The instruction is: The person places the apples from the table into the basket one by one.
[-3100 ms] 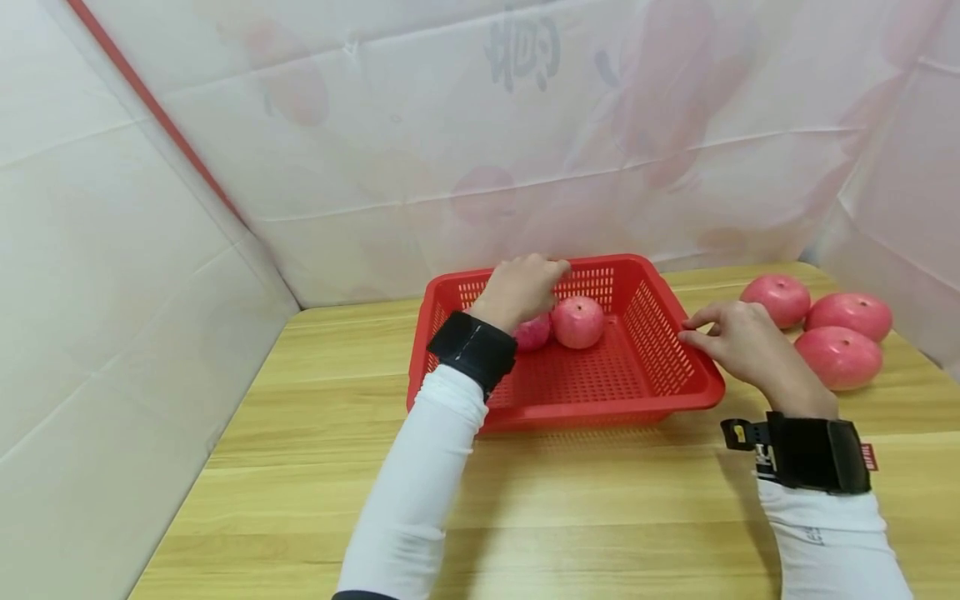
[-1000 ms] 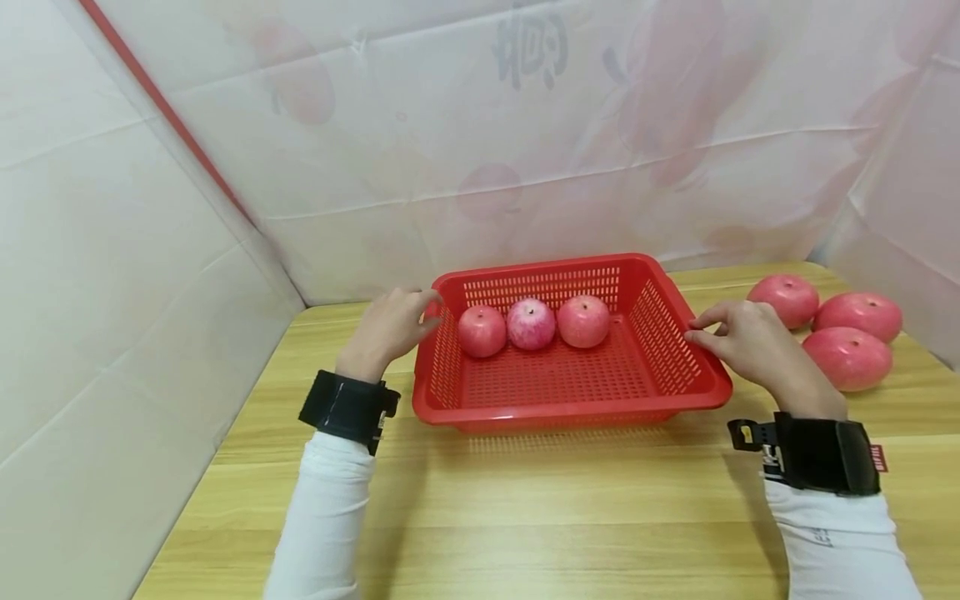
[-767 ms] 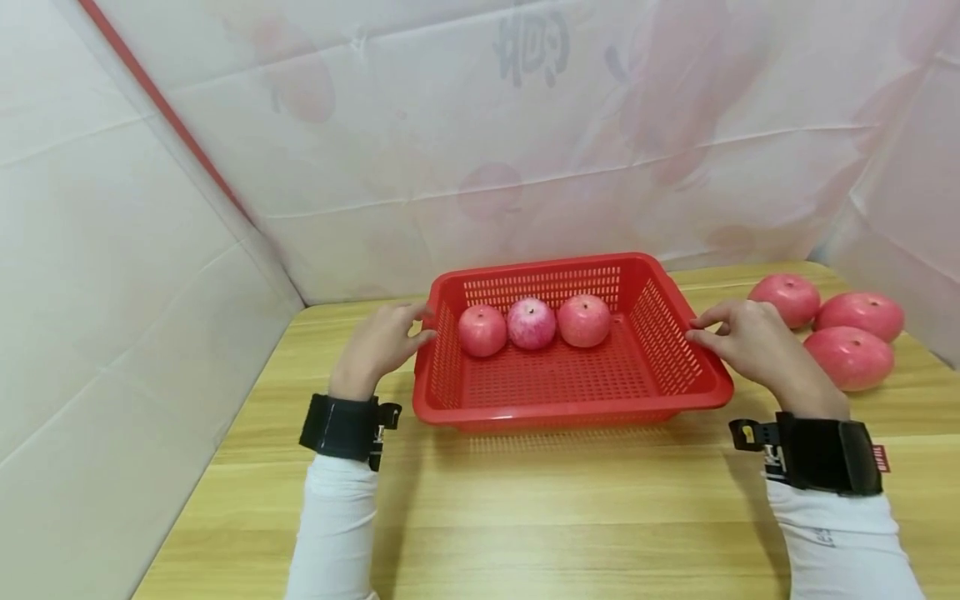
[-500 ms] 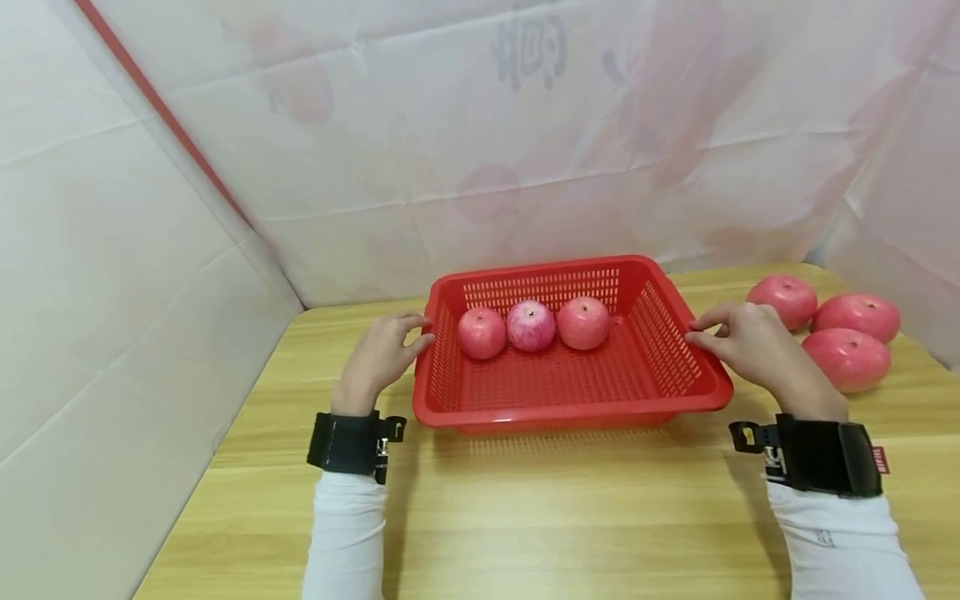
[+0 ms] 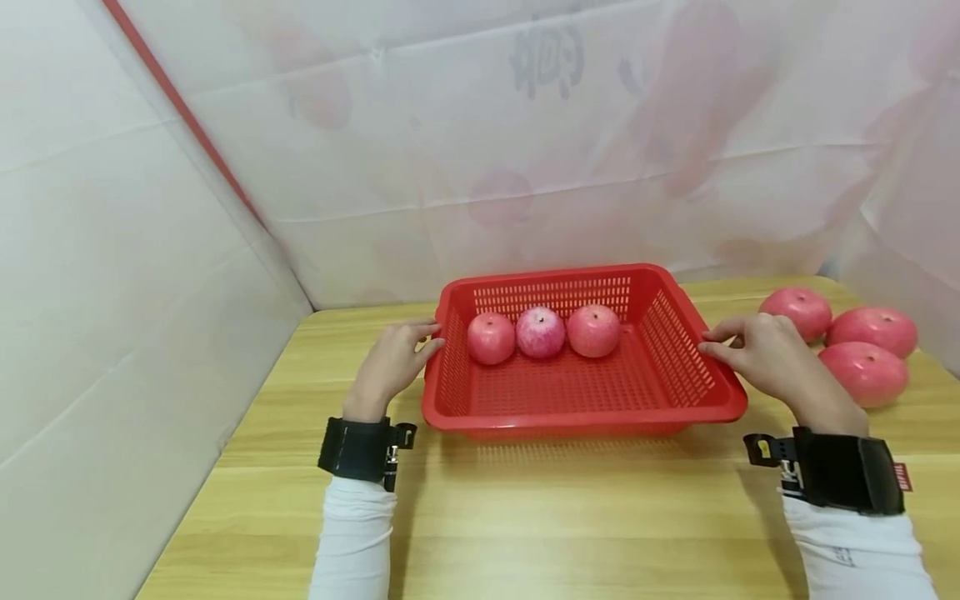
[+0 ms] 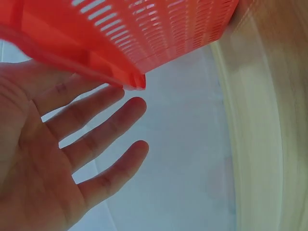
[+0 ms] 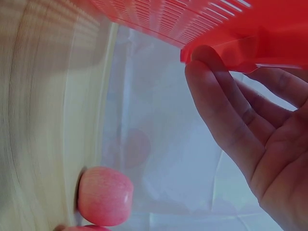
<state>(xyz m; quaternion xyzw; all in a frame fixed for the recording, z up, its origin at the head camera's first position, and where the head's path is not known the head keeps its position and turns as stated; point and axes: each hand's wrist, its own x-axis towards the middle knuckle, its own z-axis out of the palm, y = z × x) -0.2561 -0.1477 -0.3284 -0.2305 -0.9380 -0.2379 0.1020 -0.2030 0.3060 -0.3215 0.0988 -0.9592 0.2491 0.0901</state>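
A red plastic basket (image 5: 585, 421) with slotted walls stands on the table. In it lie three apples in a row: a pinkish-red one (image 5: 491, 338), a mottled pink-white one (image 5: 540, 332) and a larger pink one (image 5: 593, 331). At the basket's left rim my left hand (image 5: 392, 362) pinches the edge between thumb and fingers; the left wrist view shows its other fingers spread below the rim. My right hand (image 5: 772, 354) grips the right rim, thumb on the near side, with fingertips (image 7: 204, 72) under the edge in the right wrist view.
Three more pink apples (image 5: 864, 373) sit on the wooden table (image 5: 300, 500) beyond my right hand, one apple (image 7: 105, 196) showing whole in the right wrist view. Pale printed cloth walls (image 5: 420, 167) enclose the table at the back and sides.
My left hand has come out from over the apples and moved left onto the basket's left rim. The right hand stays at the right rim. The whole head view has shifted slightly.
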